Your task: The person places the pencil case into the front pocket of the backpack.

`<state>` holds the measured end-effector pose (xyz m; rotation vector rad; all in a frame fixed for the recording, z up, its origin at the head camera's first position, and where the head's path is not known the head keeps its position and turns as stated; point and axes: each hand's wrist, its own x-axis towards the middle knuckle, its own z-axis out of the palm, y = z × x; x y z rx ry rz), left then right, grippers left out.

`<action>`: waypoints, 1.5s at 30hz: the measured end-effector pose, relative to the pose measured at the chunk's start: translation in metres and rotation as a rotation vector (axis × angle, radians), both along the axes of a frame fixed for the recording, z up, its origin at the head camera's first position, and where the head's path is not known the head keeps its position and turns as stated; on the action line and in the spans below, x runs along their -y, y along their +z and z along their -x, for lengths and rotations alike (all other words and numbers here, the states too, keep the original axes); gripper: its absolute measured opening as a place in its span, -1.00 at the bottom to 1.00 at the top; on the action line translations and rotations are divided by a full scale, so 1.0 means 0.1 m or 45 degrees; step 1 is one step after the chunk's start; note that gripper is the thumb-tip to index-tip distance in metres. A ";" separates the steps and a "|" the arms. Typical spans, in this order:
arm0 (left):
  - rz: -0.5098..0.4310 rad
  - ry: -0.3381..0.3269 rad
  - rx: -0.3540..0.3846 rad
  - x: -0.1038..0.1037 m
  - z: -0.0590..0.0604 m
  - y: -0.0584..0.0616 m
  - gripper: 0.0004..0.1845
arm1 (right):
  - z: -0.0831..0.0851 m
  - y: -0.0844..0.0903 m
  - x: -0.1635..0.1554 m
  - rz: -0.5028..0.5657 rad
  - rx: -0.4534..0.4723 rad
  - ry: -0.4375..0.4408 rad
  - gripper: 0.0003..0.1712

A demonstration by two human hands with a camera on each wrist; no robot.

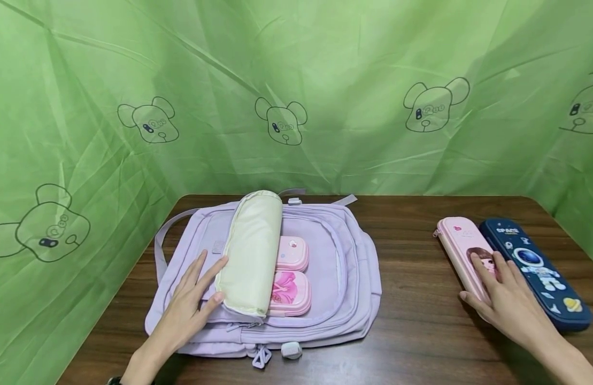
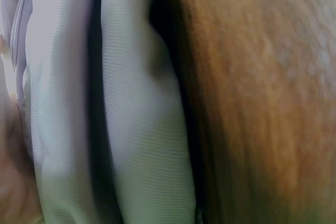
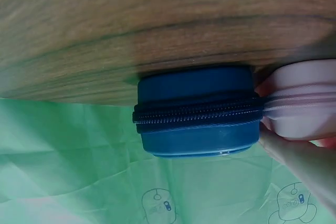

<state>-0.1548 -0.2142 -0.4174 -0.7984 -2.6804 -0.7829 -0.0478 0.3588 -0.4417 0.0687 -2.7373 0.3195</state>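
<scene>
Risk first: the right hand (image 1: 505,297) only lies over the pink pencil case (image 1: 464,255), fingers spread and nearly straight on top with the thumb at its near left edge, no real wrap visible, so a lift from here could let the smooth hard shell slip or tip, and since it sits just beside, maybe touching, the navy space pencil case (image 1: 537,270), any sideways drag could shove that one toward the right edge of the tabletop (image 1: 411,331). The right wrist view shows fingers pressed against the pink case's end next to the navy case's zip, so contact is real but the grip looks light. The left hand (image 1: 190,299) is flat and open, fingers straight, holding back the cream-lined flap (image 1: 250,251) of the lilac backpack (image 1: 334,289); if it eases off, the flap likely flops shut over the opening. Two pink cases (image 1: 290,275) already lie in the open compartment, so room there looks tight and a long case may snag on the zip edge. The pink pencil case itself: long, slim, rounded ends, pale pink with a cartoon girl print, zip along the side, lying flat at right of the tabletop, well apart from the backpack.
</scene>
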 end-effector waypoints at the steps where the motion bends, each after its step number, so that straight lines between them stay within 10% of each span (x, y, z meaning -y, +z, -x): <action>1: 0.004 -0.001 0.001 0.00 0.00 0.00 -0.33 | 0.00 0.00 0.02 -0.004 0.005 -0.013 -0.07; 14: -0.002 -0.018 0.016 0.04 -0.03 0.04 -0.42 | 0.10 0.14 0.17 -0.062 -0.164 0.123 -0.07; 27: 0.021 0.002 -0.002 0.03 -0.01 0.02 -0.36 | 0.32 0.66 0.63 0.020 -0.297 0.315 -0.13; 45: 0.024 0.009 -0.034 -0.03 0.01 0.00 -0.38 | 0.32 0.88 1.40 -0.016 -0.256 0.665 -0.33</action>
